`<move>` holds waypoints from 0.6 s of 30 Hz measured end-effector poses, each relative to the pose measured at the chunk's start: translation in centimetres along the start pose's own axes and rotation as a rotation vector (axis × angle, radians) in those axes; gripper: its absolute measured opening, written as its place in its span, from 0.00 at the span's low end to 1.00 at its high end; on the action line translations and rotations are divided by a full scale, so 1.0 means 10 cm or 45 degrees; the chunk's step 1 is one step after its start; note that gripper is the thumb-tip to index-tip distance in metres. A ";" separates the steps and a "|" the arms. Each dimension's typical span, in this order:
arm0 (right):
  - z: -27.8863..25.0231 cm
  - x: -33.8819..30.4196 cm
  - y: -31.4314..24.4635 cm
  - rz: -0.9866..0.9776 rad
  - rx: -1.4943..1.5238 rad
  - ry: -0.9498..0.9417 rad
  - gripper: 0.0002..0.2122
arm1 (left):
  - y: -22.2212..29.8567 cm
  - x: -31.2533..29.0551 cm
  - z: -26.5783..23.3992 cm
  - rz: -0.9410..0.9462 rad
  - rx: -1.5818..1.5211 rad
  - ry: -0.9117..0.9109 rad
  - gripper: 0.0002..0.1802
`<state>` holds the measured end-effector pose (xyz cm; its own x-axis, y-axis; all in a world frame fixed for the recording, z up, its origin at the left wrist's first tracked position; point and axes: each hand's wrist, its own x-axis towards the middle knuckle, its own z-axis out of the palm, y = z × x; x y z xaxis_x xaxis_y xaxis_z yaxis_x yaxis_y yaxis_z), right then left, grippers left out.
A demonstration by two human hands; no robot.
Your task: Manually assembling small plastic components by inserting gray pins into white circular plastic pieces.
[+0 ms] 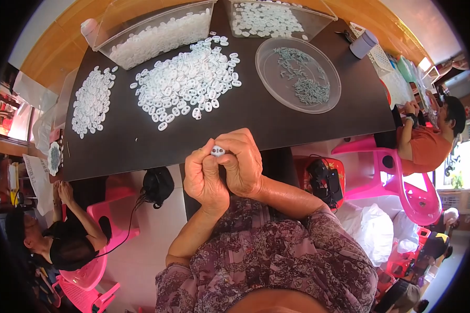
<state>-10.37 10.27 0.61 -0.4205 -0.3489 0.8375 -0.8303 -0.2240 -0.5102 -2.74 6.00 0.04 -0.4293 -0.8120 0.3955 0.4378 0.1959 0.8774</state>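
In front of the table's near edge, my left hand (206,180) and my right hand (243,161) meet, both closed on one small white oval plastic piece (218,151) with two dark holes. Thumbs and curled fingers pinch it from either side, its holed face showing between them. Beyond my hands, a large pile of similar white two-holed pieces (185,81) lies on the dark table (235,117). To its left is a smaller pile of white pieces (93,101). A round clear tray (270,83) on the right holds many thin grey-green bits (312,91), too small to make out.
Two clear bins, left (121,18) and right (318,23), hold more white pieces at the back. A grey-lidded jar (363,44) stands far right. People sit at left (62,240) and right (428,138) near pink chairs (420,203). A black bag (158,187) is below the table edge.
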 end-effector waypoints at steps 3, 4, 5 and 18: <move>0.00 0.00 0.00 -0.032 -0.054 -0.007 0.09 | -0.01 0.00 -0.01 0.015 0.016 -0.017 0.12; 0.01 -0.01 0.02 -0.031 -0.054 -0.009 0.09 | -0.01 0.00 -0.01 0.008 0.001 -0.012 0.12; 0.01 -0.01 0.04 -0.061 -0.053 0.000 0.08 | -0.01 0.01 -0.01 0.003 -0.015 -0.006 0.11; 0.06 0.02 0.06 -0.139 -0.018 0.000 0.10 | 0.01 0.02 0.01 0.134 0.102 0.027 0.14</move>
<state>-10.77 9.54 0.31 -0.3272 -0.3228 0.8881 -0.8764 -0.2479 -0.4130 -2.83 5.93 0.21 -0.3674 -0.7959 0.4813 0.4149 0.3229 0.8506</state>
